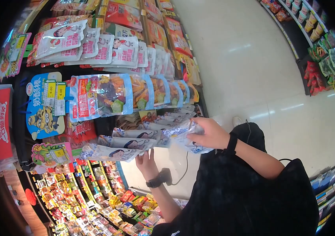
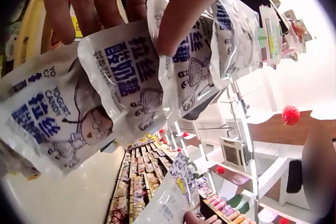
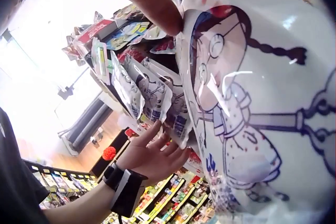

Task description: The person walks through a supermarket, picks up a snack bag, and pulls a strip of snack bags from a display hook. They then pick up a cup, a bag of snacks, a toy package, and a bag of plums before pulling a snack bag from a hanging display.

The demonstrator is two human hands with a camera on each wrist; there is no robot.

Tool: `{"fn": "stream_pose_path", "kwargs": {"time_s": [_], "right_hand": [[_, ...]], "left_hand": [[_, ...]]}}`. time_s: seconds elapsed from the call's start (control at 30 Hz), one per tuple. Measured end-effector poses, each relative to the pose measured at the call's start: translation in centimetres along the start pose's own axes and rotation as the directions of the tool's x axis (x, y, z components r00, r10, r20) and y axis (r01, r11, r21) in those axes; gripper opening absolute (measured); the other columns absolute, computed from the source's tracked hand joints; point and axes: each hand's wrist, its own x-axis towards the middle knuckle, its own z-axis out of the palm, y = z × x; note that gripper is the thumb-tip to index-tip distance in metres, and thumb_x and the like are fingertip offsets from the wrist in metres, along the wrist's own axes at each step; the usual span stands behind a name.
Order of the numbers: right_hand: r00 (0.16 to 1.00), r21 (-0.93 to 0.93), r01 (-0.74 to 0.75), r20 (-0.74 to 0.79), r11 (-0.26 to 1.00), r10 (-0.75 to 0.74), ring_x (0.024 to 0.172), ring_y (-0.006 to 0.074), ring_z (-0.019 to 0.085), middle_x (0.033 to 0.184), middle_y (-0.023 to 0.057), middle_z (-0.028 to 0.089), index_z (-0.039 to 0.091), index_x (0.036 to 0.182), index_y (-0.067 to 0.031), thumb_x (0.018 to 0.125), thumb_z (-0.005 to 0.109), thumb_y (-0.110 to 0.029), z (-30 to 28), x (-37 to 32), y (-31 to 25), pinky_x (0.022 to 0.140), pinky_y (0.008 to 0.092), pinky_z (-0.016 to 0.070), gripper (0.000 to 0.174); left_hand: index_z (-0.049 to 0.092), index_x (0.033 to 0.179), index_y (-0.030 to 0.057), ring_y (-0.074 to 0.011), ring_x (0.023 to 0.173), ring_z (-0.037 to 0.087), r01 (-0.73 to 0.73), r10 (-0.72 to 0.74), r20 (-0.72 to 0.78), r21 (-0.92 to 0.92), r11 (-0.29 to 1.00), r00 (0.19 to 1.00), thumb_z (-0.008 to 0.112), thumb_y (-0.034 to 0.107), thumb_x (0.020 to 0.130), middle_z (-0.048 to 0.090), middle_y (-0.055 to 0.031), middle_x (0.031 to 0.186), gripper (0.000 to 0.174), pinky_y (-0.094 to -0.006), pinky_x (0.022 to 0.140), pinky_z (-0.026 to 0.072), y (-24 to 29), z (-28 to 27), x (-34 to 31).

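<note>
In the head view my right hand [image 1: 212, 135] grips a white pouch of yogurt candy [image 1: 191, 146] with blue print, held out from the rack. The right wrist view shows the thumb [image 3: 160, 11] against this candy pouch [image 3: 247, 98], whose front carries a drawn girl with a braid and glasses. My left hand [image 1: 148, 166] is at the lower edge of a row of matching pouches [image 1: 126, 153], fingers loosely extended. Up close in the left wrist view, its thumb [image 2: 181, 22] overlaps one hanging pouch [image 2: 197, 66], and its fingers reach behind the neighbouring pouch [image 2: 126, 71].
Blue-edged snack bags [image 1: 114, 94] and pink-lettered white pouches [image 1: 124, 51] hang beside the row. A blue price card [image 1: 45, 106] stands at the rack's end. Below are shelves of small packets [image 1: 96, 204]; a pale floor aisle [image 1: 234, 70] runs to the right.
</note>
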Motion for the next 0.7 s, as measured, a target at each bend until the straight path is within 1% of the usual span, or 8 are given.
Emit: {"fn": "stream_pose_path", "kwargs": {"time_s": [0.2, 0.3, 0.33, 0.4, 0.47, 0.5, 0.63, 0.7], "right_hand": [[0.994, -0.025, -0.082, 0.068, 0.996, 0.084, 0.073, 0.0106, 0.064, 0.095, 0.0105, 0.063, 0.052, 0.119, 0.0066, 0.086, 0.066, -0.023, 0.2, 1.4, 0.4, 0.06, 0.0227, 0.0527, 0.046], [0.986, -0.137, 0.143, -0.062, 0.98, -0.153, 0.064, 0.0268, 0.064, 0.074, 0.0174, 0.064, 0.061, 0.107, 0.0008, 0.084, 0.065, -0.028, 1.0, 1.8, 0.9, 0.059, 0.0335, 0.0472, 0.037], [0.991, -0.165, 0.108, -0.061, 0.98, -0.12, 0.065, 0.0294, 0.063, 0.075, 0.0184, 0.063, 0.061, 0.105, 0.0007, 0.084, 0.064, -0.029, 1.3, 2.1, 1.2, 0.06, 0.0352, 0.0471, 0.037], [0.997, -0.218, 0.039, -0.059, 0.975, -0.053, 0.067, 0.0347, 0.062, 0.075, 0.0205, 0.063, 0.062, 0.101, 0.0005, 0.084, 0.063, -0.033, 1.9, 2.7, 1.8, 0.062, 0.0385, 0.0471, 0.038], [0.996, -0.29, 0.091, 0.003, 0.953, -0.095, 0.067, 0.035, 0.062, 0.075, 0.0205, 0.063, 0.063, 0.097, 0.0004, 0.083, 0.063, -0.034, 2.5, 3.4, 1.5, 0.062, 0.0401, 0.047, 0.037], [0.993, -0.323, 0.118, 0.032, 0.939, -0.114, 0.067, 0.0351, 0.062, 0.074, 0.0205, 0.063, 0.063, 0.095, 0.0003, 0.083, 0.063, -0.034, 3.0, 3.8, 1.4, 0.062, 0.0409, 0.047, 0.037], [0.973, -0.22, 0.221, 0.119, 0.95, -0.198, 0.067, 0.0367, 0.061, 0.074, 0.0202, 0.063, 0.065, 0.089, -0.0008, 0.081, 0.064, -0.034, 6.4, 5.6, 1.5, 0.063, 0.0411, 0.0477, 0.034], [0.957, -0.195, 0.284, 0.115, 0.939, -0.266, 0.066, 0.0319, 0.061, 0.074, 0.016, 0.062, 0.062, 0.093, -0.0033, 0.083, 0.063, -0.029, 8.2, 6.3, 1.1, 0.06, 0.0398, 0.0462, 0.027]], "left_hand": [[0.041, 0.127, -0.005, -0.0257, 0.117, 0.049, 0.027, 0.007, 0.226, -0.148, 0.989, 0.974, 0.047, 0.005, 0.094, 0.05, -0.0173, 0.125, 0.035, -0.0406, 0.101, 0.0405, 0.5, 1.1, -0.3], [0.049, 0.116, -0.0039, -0.0243, 0.104, 0.054, -0.004, -0.006, 0.158, 0.064, 0.998, 0.987, 0.053, 0.016, 0.093, 0.055, -0.0113, 0.115, 0.031, -0.0389, 0.09, 0.0443, 0.4, -0.1, -0.5], [0.051, 0.112, -0.0036, -0.0239, 0.1, 0.055, -0.008, -0.009, 0.126, 0.14, 0.99, 0.992, 0.055, 0.02, 0.093, 0.057, -0.0092, 0.112, 0.03, -0.0383, 0.087, 0.0456, 0.6, -1.1, -0.9], [0.051, 0.114, 0.0078, -0.0218, 0.094, 0.054, 0.091, -0.077, 0.162, -0.085, 0.992, 0.984, 0.061, 0.025, 0.088, 0.059, -0.006, 0.106, 0.033, -0.0397, 0.079, 0.0462, -1.1, -4.8, -0.8], [0.047, 0.129, 0.0132, -0.0221, 0.101, 0.055, 0.222, -0.061, 0.428, -0.339, 0.914, 0.902, 0.062, 0.021, 0.087, 0.062, -0.0059, 0.112, 0.044, -0.042, 0.085, 0.0484, -0.5, -4.4, -1.2], [0.054, 0.113, 0.0128, -0.0166, 0.082, 0.053, 0.251, -0.147, 0.327, -0.302, 0.92, 0.934, 0.063, 0.017, 0.086, 0.064, -0.0025, 0.093, 0.028, -0.0343, 0.067, 0.0468, 0.0, -3.9, -1.9], [0.049, 0.084, 0.0126, -0.0102, 0.067, 0.042, 0.265, -0.165, 0.265, -0.408, 0.874, 0.95, 0.061, 0.017, 0.088, 0.053, 0.0039, 0.071, 0.013, -0.0279, 0.059, 0.0353, 0.8, -2.8, -2.8], [0.05, 0.085, 0.0128, -0.0101, 0.065, 0.042, 0.322, -0.147, 0.358, -0.501, 0.803, 0.922, 0.058, 0.02, 0.09, 0.053, 0.0035, 0.07, 0.012, -0.0282, 0.061, 0.0358, 0.6, -3.2, -2.6]]}}
